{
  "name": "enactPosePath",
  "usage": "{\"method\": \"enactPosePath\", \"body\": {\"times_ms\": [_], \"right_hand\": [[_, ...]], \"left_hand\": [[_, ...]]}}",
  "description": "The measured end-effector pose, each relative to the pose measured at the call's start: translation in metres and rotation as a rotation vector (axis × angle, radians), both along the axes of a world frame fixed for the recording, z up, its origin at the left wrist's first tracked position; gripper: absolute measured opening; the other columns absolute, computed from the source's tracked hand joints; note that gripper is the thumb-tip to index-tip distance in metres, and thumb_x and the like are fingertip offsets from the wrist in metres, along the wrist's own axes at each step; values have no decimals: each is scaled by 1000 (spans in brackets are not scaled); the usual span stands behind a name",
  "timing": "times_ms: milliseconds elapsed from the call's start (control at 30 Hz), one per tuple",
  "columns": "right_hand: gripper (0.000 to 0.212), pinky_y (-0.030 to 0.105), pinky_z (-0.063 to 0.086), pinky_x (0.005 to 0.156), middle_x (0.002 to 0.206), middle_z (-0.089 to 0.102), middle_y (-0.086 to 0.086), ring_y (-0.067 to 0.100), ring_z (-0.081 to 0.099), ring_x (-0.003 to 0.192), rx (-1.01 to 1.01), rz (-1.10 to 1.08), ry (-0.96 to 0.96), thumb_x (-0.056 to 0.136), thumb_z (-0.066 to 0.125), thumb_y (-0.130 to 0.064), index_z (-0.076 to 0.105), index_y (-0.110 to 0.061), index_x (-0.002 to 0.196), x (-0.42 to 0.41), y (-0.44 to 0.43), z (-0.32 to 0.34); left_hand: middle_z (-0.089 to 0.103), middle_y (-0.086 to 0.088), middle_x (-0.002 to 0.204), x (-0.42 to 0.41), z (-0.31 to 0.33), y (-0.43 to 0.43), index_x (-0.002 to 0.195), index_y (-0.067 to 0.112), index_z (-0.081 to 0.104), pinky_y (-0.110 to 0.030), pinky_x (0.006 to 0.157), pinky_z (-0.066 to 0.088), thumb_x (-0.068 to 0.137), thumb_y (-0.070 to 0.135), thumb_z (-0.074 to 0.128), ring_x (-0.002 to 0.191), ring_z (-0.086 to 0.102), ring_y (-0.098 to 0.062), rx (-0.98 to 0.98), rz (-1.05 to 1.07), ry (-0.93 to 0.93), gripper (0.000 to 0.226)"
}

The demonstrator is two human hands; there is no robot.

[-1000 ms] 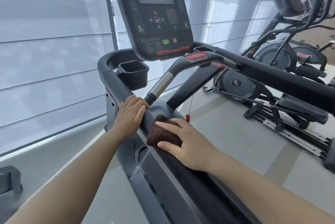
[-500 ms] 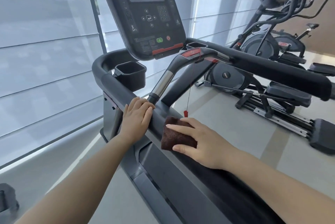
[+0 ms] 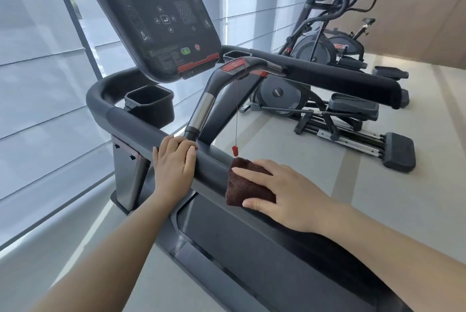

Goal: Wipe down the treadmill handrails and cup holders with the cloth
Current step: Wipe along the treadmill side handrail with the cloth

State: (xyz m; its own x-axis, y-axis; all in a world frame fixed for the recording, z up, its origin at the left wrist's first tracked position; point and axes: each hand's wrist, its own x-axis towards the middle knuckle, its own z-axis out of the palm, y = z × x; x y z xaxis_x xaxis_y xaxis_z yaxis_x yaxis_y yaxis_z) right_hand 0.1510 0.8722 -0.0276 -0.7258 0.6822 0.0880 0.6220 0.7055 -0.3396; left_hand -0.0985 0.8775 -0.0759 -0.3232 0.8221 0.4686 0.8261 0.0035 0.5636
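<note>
The treadmill's left handrail [image 3: 131, 122] is a thick dark grey bar that runs from the console toward me. My right hand [image 3: 285, 195] lies flat on a folded dark brown cloth [image 3: 242, 185] and presses it onto the rail. My left hand [image 3: 174, 162] rests over the same rail a little farther up, fingers curled on top, apart from the cloth. A square black cup holder [image 3: 148, 104] sits inside the rail's bend; a second cup holder [image 3: 235, 54] shows behind the console. The right handrail [image 3: 340, 77] crosses the far side.
The black console [image 3: 161, 16] tilts above the rails. A curved sensor grip [image 3: 204, 110] rises beside my left hand, and a red safety clip [image 3: 235, 151] hangs on a cord just above the cloth. Elliptical trainers [image 3: 327, 99] stand to the right; window blinds [image 3: 37, 59] on the left.
My right hand has slid the cloth down the left handrail toward me, away from my left hand, which stays on the rail. My view has swung slightly left.
</note>
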Motion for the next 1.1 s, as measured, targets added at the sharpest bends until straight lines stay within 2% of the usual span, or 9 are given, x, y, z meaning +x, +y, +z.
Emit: {"method": "enactPosePath", "body": {"times_ms": [133,367,500,600,700,833,967,1100], "right_hand": [[61,46,47,85,138,32,-11,24,42,108,138,-68,-54,79,23,-74,11,-56,136,4,-17,-6],[60,42,44,76,134,39,4,31,45,104,241,-121,-110,86,36,-65,23,-44,140,-38,-9,-3],[58,43,45,72,133,39,4,30,46,99,305,-146,-155,85,33,-65,22,-43,138,-17,-26,-2],[58,41,48,66,127,48,1,28,52,93,297,-235,-146,83,28,-68,28,-44,136,17,-44,0],[57,38,49,54,118,57,0,27,58,84,338,-323,-169,83,33,-67,39,-42,134,38,-56,2],[57,43,50,57,120,56,6,31,57,86,373,-301,-215,82,39,-63,40,-39,134,17,-59,1],[60,44,49,58,125,54,11,35,56,92,470,-266,-301,77,59,-58,44,-38,132,-11,-58,-2],[63,44,50,57,125,54,10,35,56,95,505,-189,-298,72,69,-53,47,-39,130,6,-61,-4]], "left_hand": [[52,2,118,-1,1,-1,99,22,62,-51,113,11,91,34,26,128,29,-18,-16,-10,-4,39],[51,2,117,0,3,-2,100,21,62,-53,113,9,91,34,25,126,28,-16,-41,-16,-14,40],[52,2,118,-2,5,-2,101,23,60,-55,110,16,97,26,31,128,29,-19,-62,-23,12,29],[51,4,117,-2,6,-3,100,24,59,-55,111,16,97,25,32,127,28,-17,-71,-23,-1,28],[51,4,116,0,6,-3,99,24,59,-55,111,15,97,24,32,125,28,-15,-70,-26,-6,28],[51,3,115,3,8,-3,98,22,59,-56,111,13,96,22,33,124,28,-16,-62,-18,-30,26],[51,4,117,1,7,-4,100,23,59,-55,112,12,96,23,32,125,27,-16,-83,-40,-19,28],[50,3,122,-2,9,-4,104,24,59,-56,111,16,97,27,30,129,28,-19,-129,-44,13,30]]}}
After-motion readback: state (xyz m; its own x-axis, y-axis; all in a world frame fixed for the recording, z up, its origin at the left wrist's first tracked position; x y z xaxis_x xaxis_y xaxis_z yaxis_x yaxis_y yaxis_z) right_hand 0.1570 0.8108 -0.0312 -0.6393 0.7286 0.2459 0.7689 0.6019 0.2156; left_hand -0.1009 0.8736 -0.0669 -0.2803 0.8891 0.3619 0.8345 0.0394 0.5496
